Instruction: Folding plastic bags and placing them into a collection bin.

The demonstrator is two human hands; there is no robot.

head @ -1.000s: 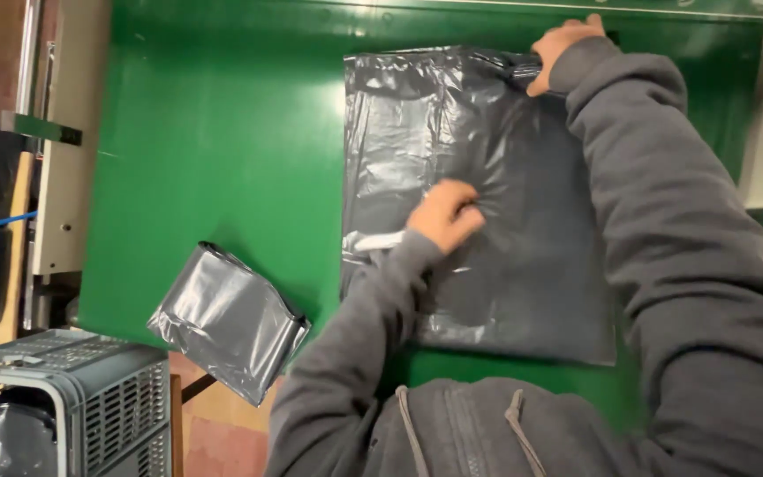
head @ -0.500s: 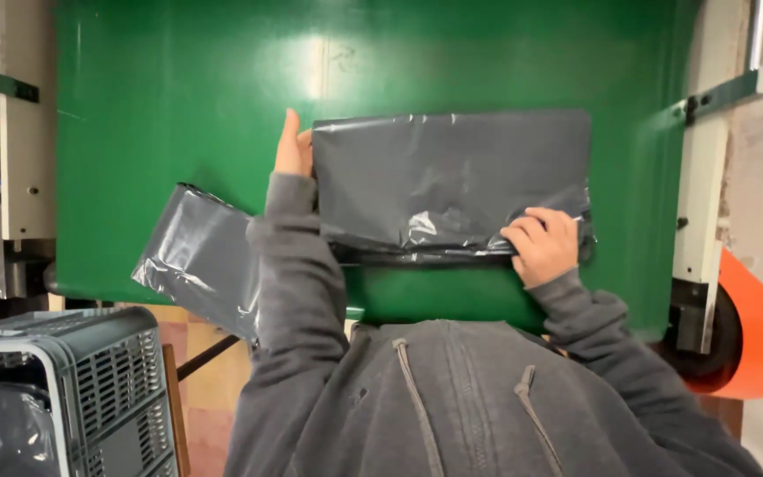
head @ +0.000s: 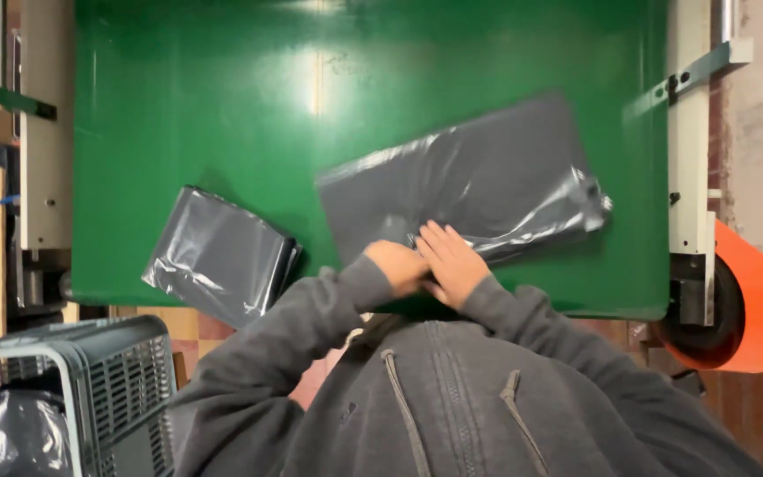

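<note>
Both hands' grip [head: 430, 263] presses glossy grey plastic bag [head: 479, 181].

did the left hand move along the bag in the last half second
Yes. The left hand left the far left corner of the grey bag and came to its near edge, beside the right hand, toward the near edge of the green table.

Your hands press a dark grey plastic bag [head: 465, 190], thin, glossy, creased w/ light streaks. The green table [head: 222, 106] under it is smooth, semi-gloss, reflecting a lamp. A second folded bag [head: 221, 254] shows the same shiny film. Crate [head: 99, 371]: matt grey plastic mesh. Your hoodie: soft matt cloth.
</note>
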